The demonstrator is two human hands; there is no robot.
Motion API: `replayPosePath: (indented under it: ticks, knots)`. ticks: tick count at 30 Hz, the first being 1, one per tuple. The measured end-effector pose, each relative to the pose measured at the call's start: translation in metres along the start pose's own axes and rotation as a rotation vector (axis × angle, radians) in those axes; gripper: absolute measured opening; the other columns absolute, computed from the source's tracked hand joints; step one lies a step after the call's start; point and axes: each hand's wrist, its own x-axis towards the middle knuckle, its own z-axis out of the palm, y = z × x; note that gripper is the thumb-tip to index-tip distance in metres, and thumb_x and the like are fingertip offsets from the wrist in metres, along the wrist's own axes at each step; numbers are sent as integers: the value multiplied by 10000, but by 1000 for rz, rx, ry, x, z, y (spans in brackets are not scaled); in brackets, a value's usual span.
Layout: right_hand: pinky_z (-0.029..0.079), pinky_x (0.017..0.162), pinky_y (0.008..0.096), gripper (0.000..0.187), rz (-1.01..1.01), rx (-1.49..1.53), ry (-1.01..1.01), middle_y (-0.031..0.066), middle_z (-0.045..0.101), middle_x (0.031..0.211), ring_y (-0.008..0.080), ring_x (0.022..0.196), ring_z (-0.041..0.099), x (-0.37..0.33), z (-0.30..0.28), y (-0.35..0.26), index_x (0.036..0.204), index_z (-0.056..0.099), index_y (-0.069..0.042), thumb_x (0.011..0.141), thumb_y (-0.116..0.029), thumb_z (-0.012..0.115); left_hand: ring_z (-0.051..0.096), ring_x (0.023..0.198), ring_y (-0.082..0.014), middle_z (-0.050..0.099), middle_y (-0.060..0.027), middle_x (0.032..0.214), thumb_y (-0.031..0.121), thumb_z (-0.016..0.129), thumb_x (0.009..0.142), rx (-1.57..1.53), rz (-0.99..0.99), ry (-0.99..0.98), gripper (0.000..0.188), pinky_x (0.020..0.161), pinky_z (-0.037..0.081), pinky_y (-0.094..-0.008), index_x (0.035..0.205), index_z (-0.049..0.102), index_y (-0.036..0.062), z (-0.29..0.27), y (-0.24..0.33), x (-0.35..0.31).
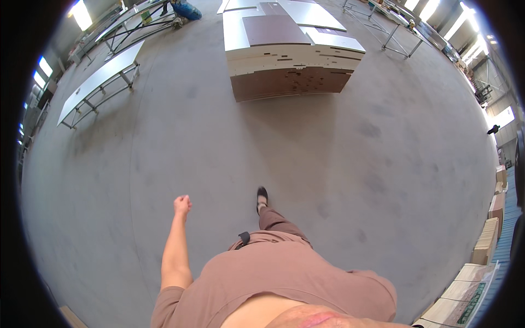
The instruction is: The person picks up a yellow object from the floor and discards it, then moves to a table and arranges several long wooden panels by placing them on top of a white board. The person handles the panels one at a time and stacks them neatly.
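My left hand hangs out ahead of me over the grey floor, its fingers curled into a loose fist. Nothing shows in it, and it touches nothing. My right hand is out of sight; only the right sleeve of my brown shirt appears. One foot in a dark shoe is stepped forward. Straight ahead stands a large stack of white and brown panels, with slots and holes along its near side, well beyond my hand.
A long white-topped table stands to the left. Metal-framed benches are at the far left, beside a blue bundle. A metal frame stand is at the far right. Packed boards and cartons line the right wall.
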Motion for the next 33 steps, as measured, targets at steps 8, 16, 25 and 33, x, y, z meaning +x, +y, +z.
replayPosePath:
  ticks: [8, 16, 25, 33]
  knots:
    - [510, 786, 398, 352, -13, -59, -63, 162, 705, 1012, 247, 924, 660, 5, 28, -39, 996, 701, 49, 838, -266, 693, 578, 600, -111, 630, -15, 740, 225, 662, 913, 138, -81, -200, 196, 479, 454, -268, 977, 646, 40, 25, -29, -34]
    - [510, 776, 393, 339, 0, -74, -80, 161, 709, 1003, 241, 915, 662, -4, 42, -85, 977, 709, 53, 835, -255, 691, 610, 582, -172, 624, -58, 736, 206, 618, 947, 225, -285, -135, 175, 425, 456, -312, 961, 640, 32, -42, -159, -101]
    - [523, 767, 384, 281, 48, 24, 104, 159, 710, 972, 252, 888, 671, 73, 66, -108, 959, 712, 53, 807, -182, 705, 581, 527, -174, 597, -73, 662, 181, 587, 955, 22, -432, -92, 188, 399, 440, -314, 845, 600, 30, -51, -138, -51]
    - [506, 758, 432, 343, 91, 461, 198, 206, 714, 1031, 270, 892, 679, 44, 90, -127, 1000, 693, 80, 782, -180, 735, 596, 592, -126, 617, -34, 764, 196, 586, 966, -9, -159, -51, 155, 459, 456, -255, 973, 598, 42, -19, 53, 122]
